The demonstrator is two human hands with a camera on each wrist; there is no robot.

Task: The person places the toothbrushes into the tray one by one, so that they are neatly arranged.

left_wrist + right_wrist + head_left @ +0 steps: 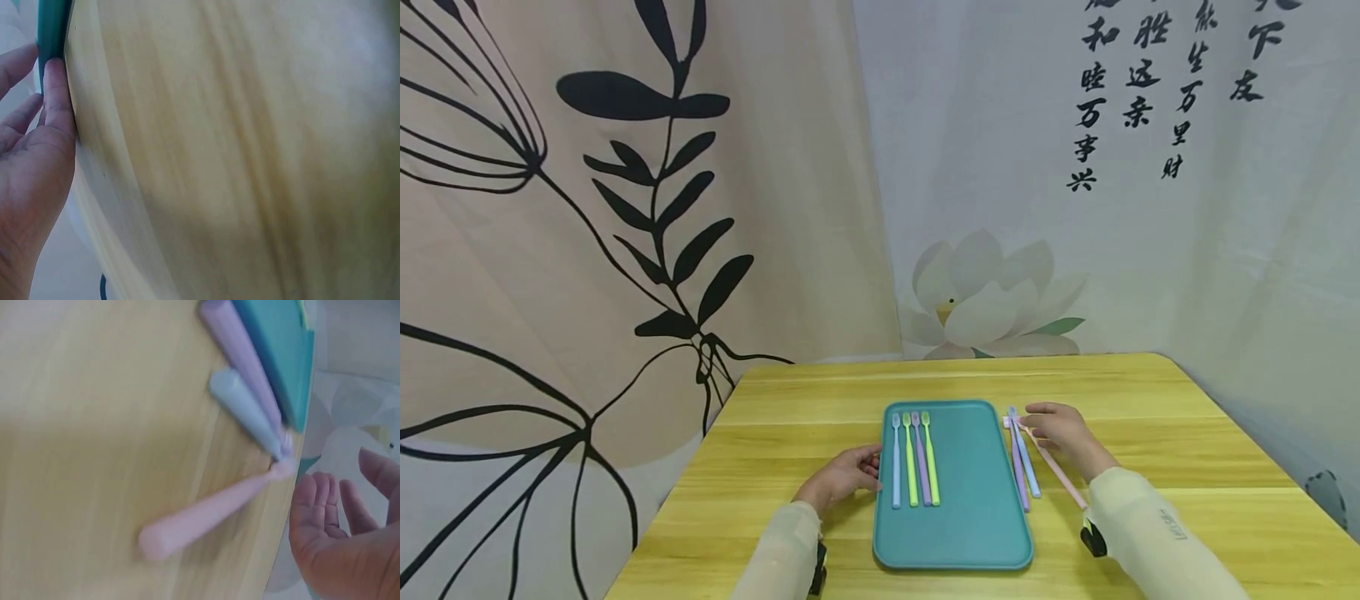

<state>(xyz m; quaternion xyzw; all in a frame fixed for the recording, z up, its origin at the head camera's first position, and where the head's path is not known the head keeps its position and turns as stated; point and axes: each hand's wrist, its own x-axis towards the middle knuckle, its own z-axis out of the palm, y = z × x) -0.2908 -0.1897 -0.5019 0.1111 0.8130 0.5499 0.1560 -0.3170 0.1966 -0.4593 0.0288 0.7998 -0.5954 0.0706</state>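
A teal tray (pixel 958 533) lies on the table with a blue toothbrush (pixel 896 467), a purple toothbrush (pixel 921 467) and two yellow-green toothbrushes (pixel 912 468) side by side in its left half. At the tray's left edge, my left hand (pixel 844 477) holds the rim with its fingertips; the tray's side (pixel 53 31) shows against them in the left wrist view. Right of the tray lie a pink toothbrush (pixel 203 519), a blue toothbrush (pixel 244 409) and a purple toothbrush (pixel 244 350), heads close together. My right hand (pixel 1066 433) hovers by those heads, fingers loosely bent, holding nothing.
The wooden table (pixel 775 508) extends around the tray, its far edge close to a printed curtain (pixel 805 208). Dark wrist devices (pixel 1093 537) sit at both sleeves.
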